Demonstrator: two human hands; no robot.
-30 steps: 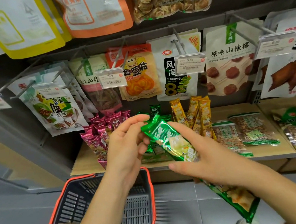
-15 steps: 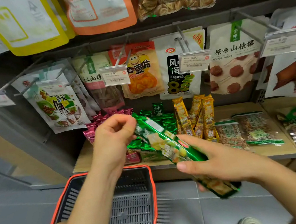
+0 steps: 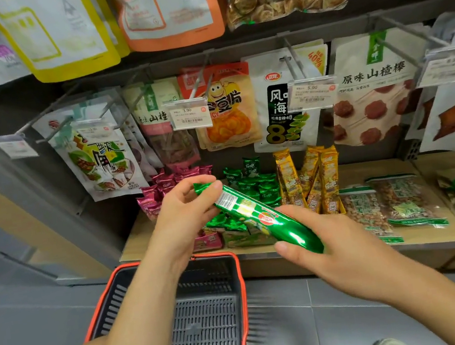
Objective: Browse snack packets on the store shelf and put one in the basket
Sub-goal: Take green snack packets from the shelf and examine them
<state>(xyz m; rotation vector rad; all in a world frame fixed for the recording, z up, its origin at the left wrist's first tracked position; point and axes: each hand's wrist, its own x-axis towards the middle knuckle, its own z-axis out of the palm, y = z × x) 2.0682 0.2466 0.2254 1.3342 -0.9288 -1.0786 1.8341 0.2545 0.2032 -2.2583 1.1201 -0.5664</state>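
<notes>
Green and shiny, the long snack packet (image 3: 259, 215) is up in the air. It is held slanted over the front edge of the shelf (image 3: 368, 172), near the shelf's left end. The left hand (image 3: 185, 211) pinches its top end between thumb and fingers. The right hand (image 3: 335, 247) is curled round its bottom end, thumb below and fingers on top. The white label faces up, so I think the person is looking it over.

The basket (image 3: 101, 303) sits low down, just in front of the shelf's left front corner, under the left arm. The packet is not in it yet.

To do this step well, I think both hands should hold softly, because a hard squeeze could crush the snack inside. Turning it slowly helps to read the label. If this is the one to keep, one hand can let go. The other can bring it down past the red rim to the middle of the basket. Care is needed near the small green packets (image 3: 255, 186) and the tall yellow packets (image 3: 310, 180) on the shelf behind it, since a bump could knock them over.
</notes>
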